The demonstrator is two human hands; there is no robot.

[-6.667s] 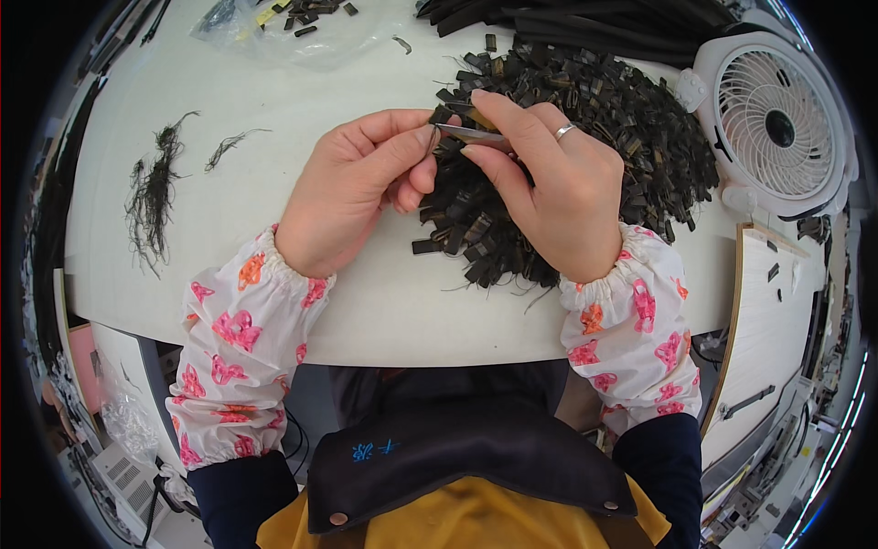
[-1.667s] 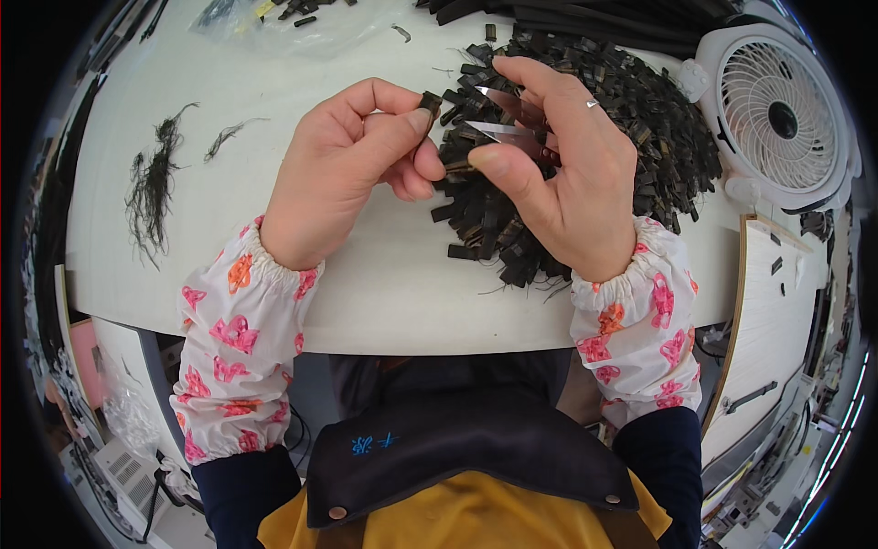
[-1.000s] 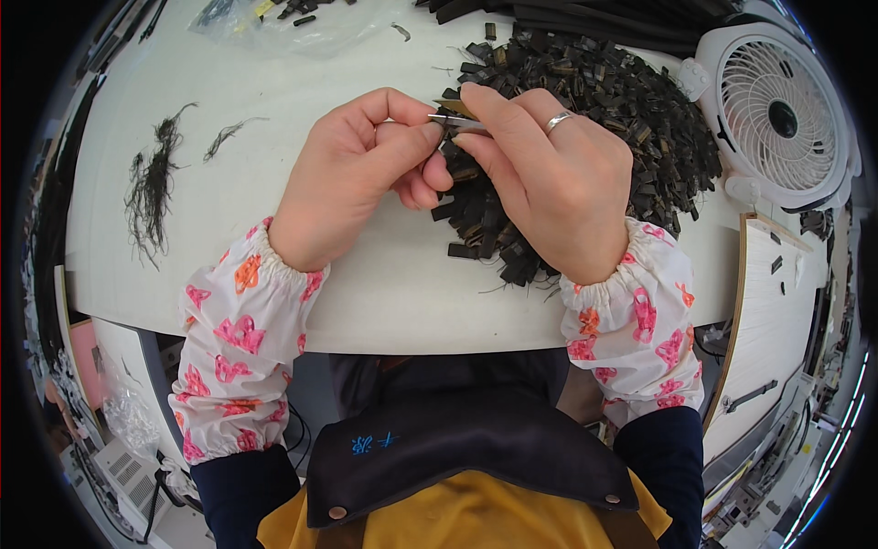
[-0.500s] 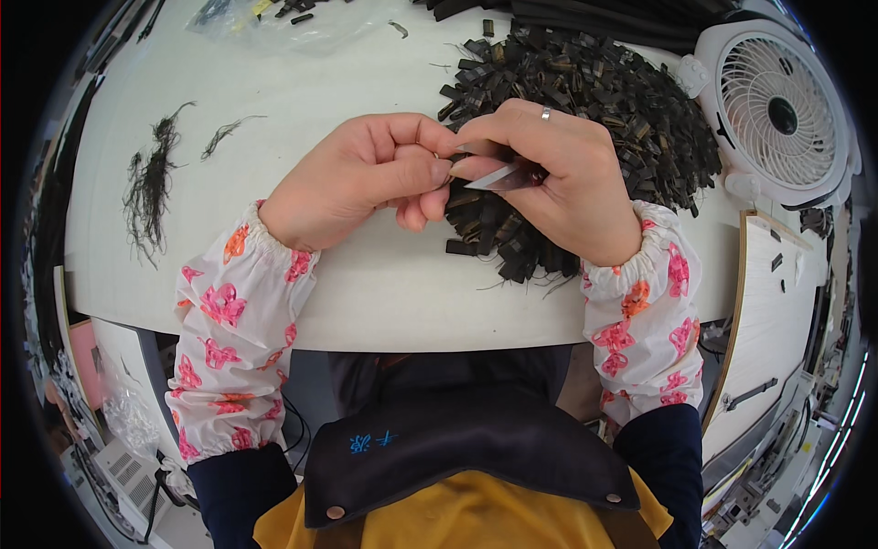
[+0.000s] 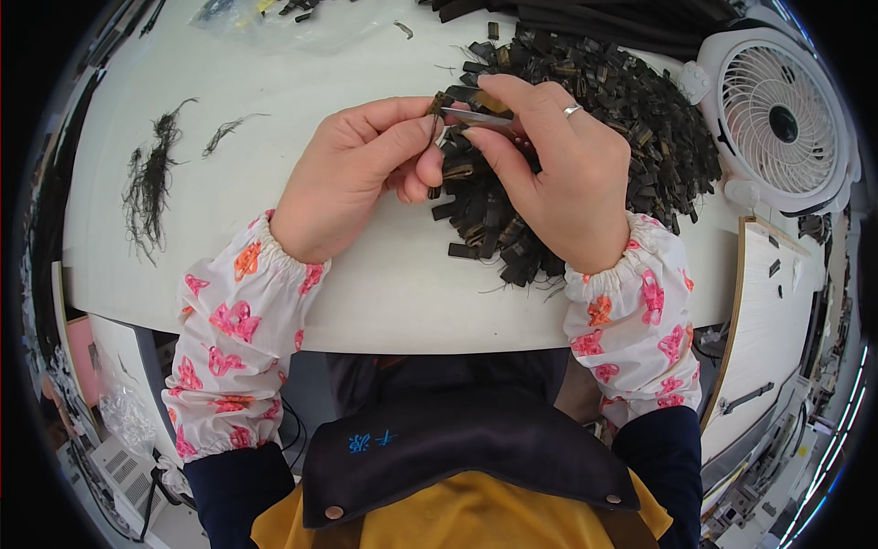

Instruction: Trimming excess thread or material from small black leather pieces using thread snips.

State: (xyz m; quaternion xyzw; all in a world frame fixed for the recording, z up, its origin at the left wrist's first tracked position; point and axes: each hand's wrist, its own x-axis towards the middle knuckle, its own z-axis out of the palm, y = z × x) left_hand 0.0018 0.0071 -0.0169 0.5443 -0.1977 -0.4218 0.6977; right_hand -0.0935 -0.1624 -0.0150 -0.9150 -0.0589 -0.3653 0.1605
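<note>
My left hand (image 5: 352,165) pinches a small dark fabric tab (image 5: 437,112) between thumb and fingers, above the left edge of the pile. Thread snips (image 5: 476,117) sit in my right hand (image 5: 578,169), their pale blade pointing left at the tab and touching or almost touching it. The thumb and forefinger of that hand are spread around the snips, whose handle is mostly hidden in the palm. Beneath and behind both hands spreads a big heap of similar black and brownish tabs (image 5: 631,119) with loose thread ends.
A white fan (image 5: 782,123) stands right of the heap. On the left of the white table (image 5: 439,311) lie a tangle of black threads (image 5: 155,174) and a smaller wisp (image 5: 229,133). Clear plastic (image 5: 274,37) and black cloth (image 5: 604,18) are at the back.
My right thumb and forefinger have spread apart, and the snips' blade has moved up and left to the tab. The tab now shows above my left fingertips.
</note>
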